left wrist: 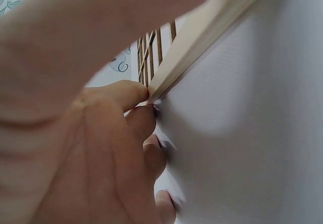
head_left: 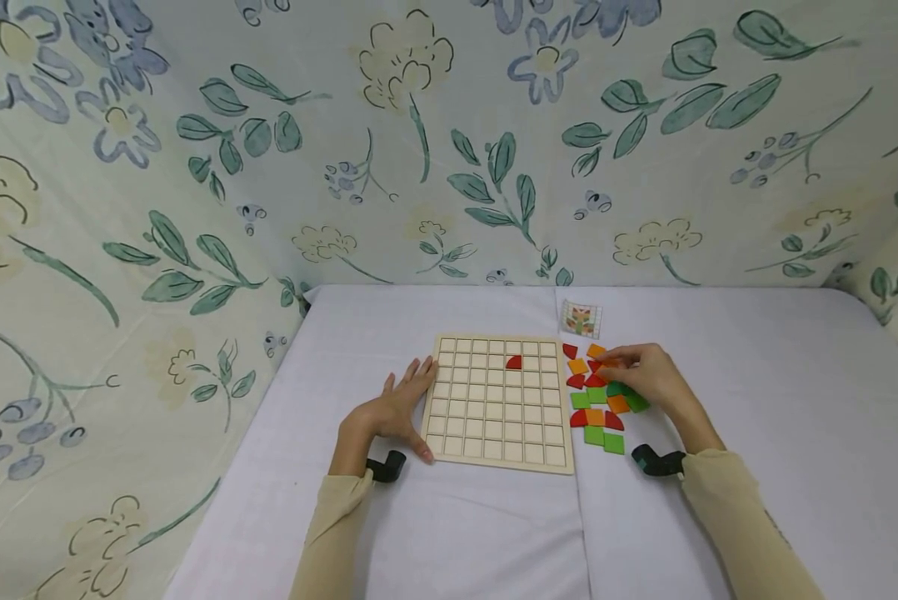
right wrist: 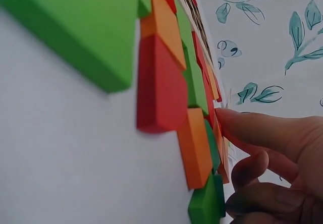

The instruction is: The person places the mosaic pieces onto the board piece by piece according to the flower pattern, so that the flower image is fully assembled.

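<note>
A square wooden grid board (head_left: 494,403) lies on the table with one red quarter-round piece (head_left: 514,362) in an upper cell. My left hand (head_left: 389,417) is spread along the board's left side, fingers fairly straight, thumb by the near left corner. To the board's right, my right hand (head_left: 647,371) reaches into a cluster of flat pieces. Its thumb and index fingertips touch or hover at a red piece (head_left: 594,365) and an orange piece (right wrist: 218,138); whether they pinch one is hidden. A red rounded piece (right wrist: 161,93) and a green square (right wrist: 75,27) appear close in the right wrist view.
A small picture card (head_left: 581,319) with a coloured pattern on a grid lies beyond the pieces. Green squares (head_left: 614,443) lie at the near end of the cluster. White cloth (head_left: 494,533) covers the table; a floral curtain (head_left: 449,167) hangs behind it.
</note>
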### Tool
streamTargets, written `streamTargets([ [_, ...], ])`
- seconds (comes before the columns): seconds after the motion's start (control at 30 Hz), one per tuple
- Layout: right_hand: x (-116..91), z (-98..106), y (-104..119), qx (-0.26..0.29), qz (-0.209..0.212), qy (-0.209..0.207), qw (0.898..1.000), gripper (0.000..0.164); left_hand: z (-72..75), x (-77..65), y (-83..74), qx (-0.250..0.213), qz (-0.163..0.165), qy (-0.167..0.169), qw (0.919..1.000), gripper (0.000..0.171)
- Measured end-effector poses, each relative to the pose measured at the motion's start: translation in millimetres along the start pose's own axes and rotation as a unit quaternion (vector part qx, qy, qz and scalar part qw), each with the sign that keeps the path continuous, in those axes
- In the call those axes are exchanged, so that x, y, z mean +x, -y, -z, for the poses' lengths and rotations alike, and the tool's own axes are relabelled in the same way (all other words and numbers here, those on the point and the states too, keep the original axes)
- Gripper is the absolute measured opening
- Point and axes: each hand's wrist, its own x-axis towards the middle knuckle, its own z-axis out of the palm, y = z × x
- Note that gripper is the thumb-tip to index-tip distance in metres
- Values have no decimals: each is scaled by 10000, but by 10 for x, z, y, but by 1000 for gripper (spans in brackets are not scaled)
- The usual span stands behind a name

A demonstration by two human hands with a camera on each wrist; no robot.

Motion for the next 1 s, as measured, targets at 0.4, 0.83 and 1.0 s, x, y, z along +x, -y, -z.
streamTargets([
  [0.4,61,-80,22,71,-280,-175,9994,44,-11,3,20,-27,-53,-11,10000,152],
  [0.83,48,-96,21,287,-542,-328,9976,49,10,-15,9,-43,-28,36,10000,152],
  [1.0,32,-102,54,228,-554,-464,9971,48,6,-5,7,-25,-17,23,10000,152],
])
